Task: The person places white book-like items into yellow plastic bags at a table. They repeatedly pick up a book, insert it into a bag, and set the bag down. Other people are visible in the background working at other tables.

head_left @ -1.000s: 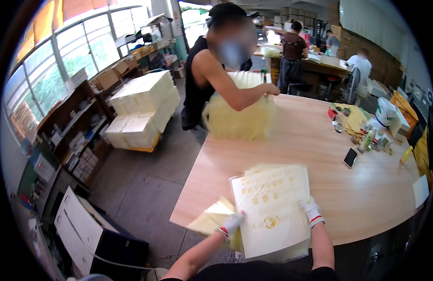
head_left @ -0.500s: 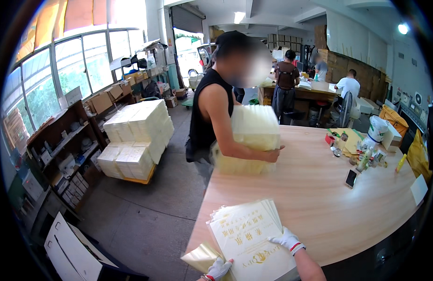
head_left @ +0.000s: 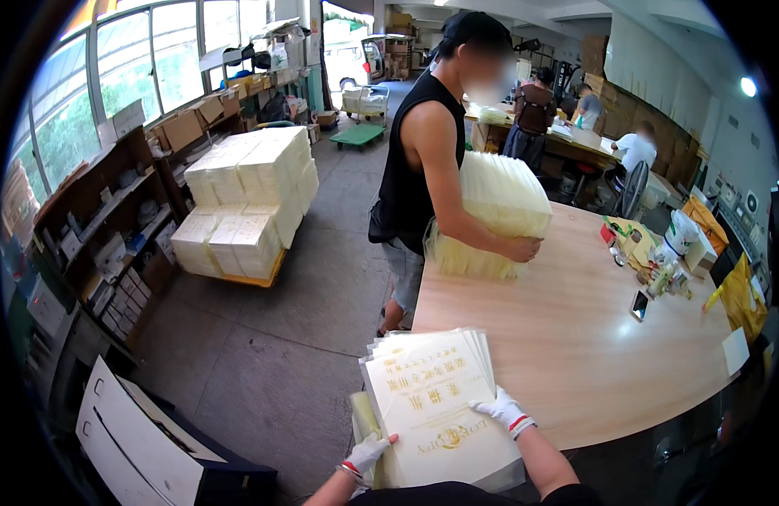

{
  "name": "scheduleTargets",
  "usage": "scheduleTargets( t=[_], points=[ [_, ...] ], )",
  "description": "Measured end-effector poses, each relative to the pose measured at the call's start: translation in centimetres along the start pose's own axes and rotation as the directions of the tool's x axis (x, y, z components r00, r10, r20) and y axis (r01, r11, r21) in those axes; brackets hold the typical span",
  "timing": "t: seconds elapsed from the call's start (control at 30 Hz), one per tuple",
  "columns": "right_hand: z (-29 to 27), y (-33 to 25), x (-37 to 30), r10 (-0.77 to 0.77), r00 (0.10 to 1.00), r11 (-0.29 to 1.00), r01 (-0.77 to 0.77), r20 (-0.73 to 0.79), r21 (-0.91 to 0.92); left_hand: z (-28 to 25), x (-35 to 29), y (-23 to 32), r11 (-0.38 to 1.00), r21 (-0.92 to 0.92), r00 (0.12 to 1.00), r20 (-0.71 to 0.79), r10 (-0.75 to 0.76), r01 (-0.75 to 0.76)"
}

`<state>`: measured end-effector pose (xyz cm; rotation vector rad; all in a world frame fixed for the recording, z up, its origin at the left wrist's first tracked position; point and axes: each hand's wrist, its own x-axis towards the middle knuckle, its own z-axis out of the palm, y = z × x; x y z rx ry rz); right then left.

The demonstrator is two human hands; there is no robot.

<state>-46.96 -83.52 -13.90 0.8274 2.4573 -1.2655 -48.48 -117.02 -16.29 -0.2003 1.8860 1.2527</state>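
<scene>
A fanned stack of pale printed sheets (head_left: 427, 405) with gold lettering and translucent edges lies before me, reaching past the table's left edge. My left hand (head_left: 366, 455), in a white glove with bare fingertips showing, grips its lower left side, thumb on top. Beside that hand, a curled yellowish sheet (head_left: 364, 413) stands out from under the stack. My right hand (head_left: 503, 411), also white-gloved, holds the right side with its thumb over the top sheet; its other fingers are partly hidden.
Across the wooden table (head_left: 575, 354), a person in black (head_left: 423, 152) clasps a tall pale-yellow bundle (head_left: 503, 202). A phone (head_left: 640, 306) and a clutter of bottles (head_left: 659, 278) lie at the right. Pale stacks fill a cart (head_left: 254, 280) on the left; a white cabinet (head_left: 123, 430) stands lower left.
The printed stack has shifted left relative to the table, both hands moving with it. The curled sheet has swung upright against its side. My view has turned, and the other person remains at the bundle.
</scene>
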Motion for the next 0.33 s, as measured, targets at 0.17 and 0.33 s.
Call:
scheduleTargets(
  t=[0.17,0.33],
  points=[
    [3.6,-2.0,0.7,0.016,0.967,0.908,-0.121,0.256,0.401,-5.1,2.9,-1.6,0.959,-0.283,0.992,0.113,0.061,-0.027],
    [7.8,-2.2,4.2,-0.044,0.938,0.794,-0.177,0.345,0.582,-10.1,4.1,0.2,0.979,-0.133,0.967,0.181,0.179,-0.156]
  ],
)
